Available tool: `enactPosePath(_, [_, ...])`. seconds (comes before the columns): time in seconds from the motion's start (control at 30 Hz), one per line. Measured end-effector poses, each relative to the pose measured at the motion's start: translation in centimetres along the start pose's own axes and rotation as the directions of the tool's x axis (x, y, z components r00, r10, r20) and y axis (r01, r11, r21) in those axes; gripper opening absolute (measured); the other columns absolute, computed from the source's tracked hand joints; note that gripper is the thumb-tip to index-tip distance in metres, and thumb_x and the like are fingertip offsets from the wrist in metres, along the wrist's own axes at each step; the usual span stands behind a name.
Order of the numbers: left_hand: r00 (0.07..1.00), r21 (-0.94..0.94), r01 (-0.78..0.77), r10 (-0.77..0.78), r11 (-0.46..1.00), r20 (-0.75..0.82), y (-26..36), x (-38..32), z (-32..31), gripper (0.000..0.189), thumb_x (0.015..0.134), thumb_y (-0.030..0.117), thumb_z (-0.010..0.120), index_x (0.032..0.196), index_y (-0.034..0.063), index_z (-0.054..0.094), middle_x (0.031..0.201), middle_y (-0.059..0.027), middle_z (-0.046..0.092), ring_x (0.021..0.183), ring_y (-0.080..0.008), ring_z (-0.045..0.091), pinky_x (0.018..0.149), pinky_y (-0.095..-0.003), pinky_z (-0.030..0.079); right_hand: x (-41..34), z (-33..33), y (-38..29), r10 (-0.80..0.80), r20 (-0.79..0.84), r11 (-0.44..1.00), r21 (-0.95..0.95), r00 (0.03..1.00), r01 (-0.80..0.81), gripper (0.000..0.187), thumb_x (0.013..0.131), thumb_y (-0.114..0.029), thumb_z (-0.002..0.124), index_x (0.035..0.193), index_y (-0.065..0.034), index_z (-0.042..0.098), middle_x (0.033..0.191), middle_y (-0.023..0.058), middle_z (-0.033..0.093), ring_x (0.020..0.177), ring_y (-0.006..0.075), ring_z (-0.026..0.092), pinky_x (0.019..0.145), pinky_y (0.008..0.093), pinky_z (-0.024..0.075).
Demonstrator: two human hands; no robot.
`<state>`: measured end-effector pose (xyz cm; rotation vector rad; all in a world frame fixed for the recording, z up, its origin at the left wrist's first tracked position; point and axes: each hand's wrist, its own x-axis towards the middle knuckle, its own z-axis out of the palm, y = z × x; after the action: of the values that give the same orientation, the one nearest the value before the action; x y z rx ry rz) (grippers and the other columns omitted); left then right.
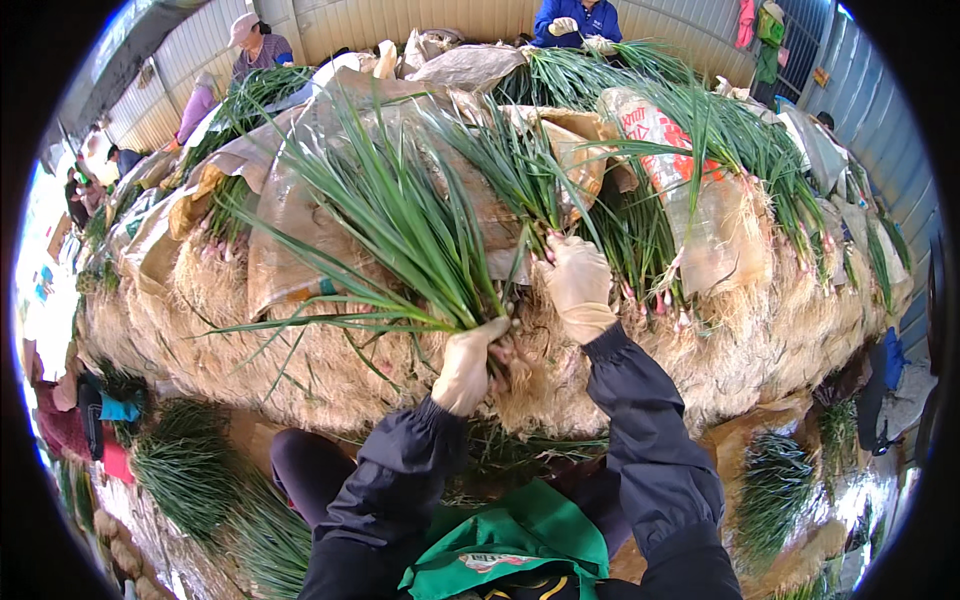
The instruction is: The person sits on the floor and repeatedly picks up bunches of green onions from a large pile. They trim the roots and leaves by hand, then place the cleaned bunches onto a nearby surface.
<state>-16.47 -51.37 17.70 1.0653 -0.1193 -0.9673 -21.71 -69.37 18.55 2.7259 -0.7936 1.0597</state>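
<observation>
My left hand (466, 367), in a pale glove, grips a bunch of spring onions (405, 225) just above the bulbs. Its long green leaves fan up and to the left, while its pinkish bulbs and stringy roots (519, 375) hang below my fingers. Beyond and to the right, my right hand (579, 279), gloved as well, has its fingers closed around the bulb end of a second bunch (517, 169). That bunch lies leaf-end away from me on the sacking (334, 202); my fingers hide part of its bulbs.
A large heap of spring onions, roots outward (247, 352), spans the view before me, partly under woven sacks. A printed sack (694, 202) drapes it at right. Bunches lie on the floor at left (184, 465) and right (776, 487). Other people work across the heap.
</observation>
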Motion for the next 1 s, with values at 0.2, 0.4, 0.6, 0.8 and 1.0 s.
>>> enactPosePath(0.2, [0.998, 0.036, 0.063, -0.063, 0.997, -0.016, 0.8, -3.5, -3.9, 0.03, 0.083, 0.003, 0.064, 0.11, -0.0092, 0.055, 0.075, -0.0128, 0.061, 0.055, -0.0183, 0.059, 0.046, -0.0219, 0.045, 1.8, -3.3, 1.0, 0.159, 0.552, 0.07, 0.821, 0.818, -0.567, 0.012, 0.089, -0.012, 0.064, 0.094, -0.0025, 0.068, 0.083, 0.0016, 0.068, 0.071, 0.0082, 0.063, 0.061, 0.0219, 0.0483])
enactPosePath(0.4, [0.985, 0.038, 0.158, -0.16, 0.987, 0.059, 0.6, -3.1, -3.1, 0.038, 0.086, 0.006, 0.061, 0.121, -0.0066, 0.052, 0.078, -0.0144, 0.063, 0.058, -0.0191, 0.06, 0.049, -0.0226, 0.047, -0.7, -0.5, -0.1, 0.104, 0.049, 0.947, 0.302, 0.993, -0.114, 0.025, 0.082, -0.024, 0.068, 0.099, -0.0061, 0.07, 0.087, 0.0138, 0.068, 0.08, 0.031, 0.065, 0.075, 0.0375, 0.0508])
enactPosePath(0.6, [0.999, 0.095, 0.046, -0.048, 0.994, 0.017, 1.6, -5.1, -3.8, 0.037, 0.083, 0.005, 0.063, 0.119, -0.0019, 0.057, 0.095, -0.0133, 0.064, 0.065, -0.0202, 0.064, 0.05, -0.0235, 0.048, 2.0, -2.3, 1.8, 0.144, 0.553, 0.557, 0.64, 0.821, -0.529, 0.025, 0.08, -0.023, 0.071, 0.097, -0.005, 0.07, 0.093, 0.009, 0.07, 0.085, 0.02, 0.066, 0.071, 0.0327, 0.0496])
enactPosePath(0.8, [0.992, 0.042, -0.05, 0.055, 0.998, -0.114, 0.8, -4.6, -5.7, 0.021, 0.085, 0.013, 0.067, 0.099, -0.0017, 0.064, 0.076, -0.0079, 0.065, 0.057, -0.0125, 0.057, 0.046, -0.0231, 0.042, -3.0, -7.7, -2.4, 0.148, 0.324, 0.887, 0.374, 0.934, -0.27, 0.016, 0.087, -0.019, 0.064, 0.099, -0.0088, 0.069, 0.077, 0.0047, 0.067, 0.055, 0.0175, 0.056, 0.063, 0.0324, 0.0481])
enactPosePath(1.0, [1.0, -0.007, -0.001, 0.001, 1.0, -0.003, -0.8, -2.8, -3.6, 0.015, 0.085, 0.014, 0.069, 0.089, -0.0008, 0.067, 0.063, -0.0048, 0.062, 0.049, -0.0129, 0.054, 0.048, -0.0246, 0.042, -11.2, -6.3, -7.0, -0.069, 0.27, 0.88, 0.47, 0.96, -0.069, 0.031, 0.086, -0.031, 0.063, 0.104, -0.0053, 0.067, 0.088, 0.0116, 0.067, 0.076, 0.0287, 0.062, 0.071, 0.0376, 0.0489])
